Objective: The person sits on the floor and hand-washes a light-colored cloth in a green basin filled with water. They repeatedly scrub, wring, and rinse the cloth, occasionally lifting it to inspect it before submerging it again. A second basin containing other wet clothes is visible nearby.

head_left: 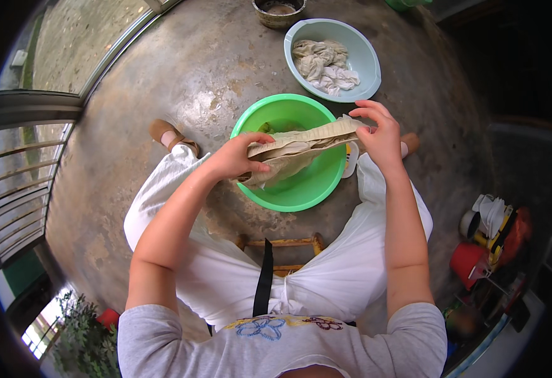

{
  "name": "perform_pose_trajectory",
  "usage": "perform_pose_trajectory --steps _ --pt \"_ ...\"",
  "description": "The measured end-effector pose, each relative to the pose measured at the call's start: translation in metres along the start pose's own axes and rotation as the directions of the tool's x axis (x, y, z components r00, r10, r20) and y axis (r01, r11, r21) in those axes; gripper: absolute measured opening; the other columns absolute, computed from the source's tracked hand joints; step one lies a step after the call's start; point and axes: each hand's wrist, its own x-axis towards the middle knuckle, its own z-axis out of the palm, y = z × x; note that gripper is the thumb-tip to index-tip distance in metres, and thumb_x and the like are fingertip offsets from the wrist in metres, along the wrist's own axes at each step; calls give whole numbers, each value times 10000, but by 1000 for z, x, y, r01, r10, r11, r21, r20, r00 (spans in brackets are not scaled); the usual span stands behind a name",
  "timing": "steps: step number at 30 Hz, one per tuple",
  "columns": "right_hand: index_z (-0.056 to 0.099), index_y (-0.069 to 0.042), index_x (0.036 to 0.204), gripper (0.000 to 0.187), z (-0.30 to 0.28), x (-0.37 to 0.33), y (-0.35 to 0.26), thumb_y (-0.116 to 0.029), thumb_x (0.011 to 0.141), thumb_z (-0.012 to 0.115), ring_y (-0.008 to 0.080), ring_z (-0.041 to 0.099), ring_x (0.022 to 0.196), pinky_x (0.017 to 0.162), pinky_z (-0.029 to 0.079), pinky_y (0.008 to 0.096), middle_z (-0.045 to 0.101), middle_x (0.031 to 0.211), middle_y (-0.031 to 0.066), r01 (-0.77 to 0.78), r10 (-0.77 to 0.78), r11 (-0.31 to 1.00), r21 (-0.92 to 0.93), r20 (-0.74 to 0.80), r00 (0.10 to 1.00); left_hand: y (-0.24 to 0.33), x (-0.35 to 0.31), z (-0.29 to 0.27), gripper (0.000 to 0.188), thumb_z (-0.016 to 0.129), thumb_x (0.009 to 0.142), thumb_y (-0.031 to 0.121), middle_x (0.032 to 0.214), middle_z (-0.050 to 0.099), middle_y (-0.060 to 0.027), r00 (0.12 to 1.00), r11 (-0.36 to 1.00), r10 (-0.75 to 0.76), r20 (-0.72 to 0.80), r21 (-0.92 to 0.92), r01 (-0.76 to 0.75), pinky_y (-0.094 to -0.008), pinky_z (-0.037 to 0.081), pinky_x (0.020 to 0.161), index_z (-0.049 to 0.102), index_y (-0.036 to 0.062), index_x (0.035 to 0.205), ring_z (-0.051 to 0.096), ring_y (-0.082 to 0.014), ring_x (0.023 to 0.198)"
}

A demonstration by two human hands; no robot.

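A beige garment with a gathered waistband (304,147) is stretched between my two hands, above a bright green basin (292,200) on the floor. My left hand (239,156) grips the band's left end, thumb and fingers pinching the cloth. At the other end, my right hand (380,133) pinches the band between thumb and fingers, with the index finger raised. The garment hides much of the basin's inside. Something yellowish-green shows at the basin's far inner side, too covered to name.
Beyond the green basin stands a pale blue basin (367,63) with crumpled whitish cloths (324,65). A metal pot (278,14) sits farther back. My knees flank the green basin, with a wooden stool (287,242) under me. At right are a red container (469,263) and assorted items; at lower left, a plant (84,331).
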Motion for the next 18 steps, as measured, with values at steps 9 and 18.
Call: perform_pose_trajectory --steps 9,18 --pt "660 1 902 235 -8 3 20 54 727 511 123 615 720 637 478 249 663 789 79 -230 209 965 127 155 965 -20 10 -42 410 568 728 -60 1108 534 -225 764 983 26 -645 158 99 -413 453 882 537 42 1124 526 -377 1066" --pt "679 -54 920 210 19 -14 0 -123 728 629 219 560 584 589 455 317 575 636 103 -119 185 968 -222 305 934 -37 19 -27 310 540 887 201 977 649 -125 936 955 -105 -335 -296 1 -367 469 788 561 27 1143 606 -220 896"
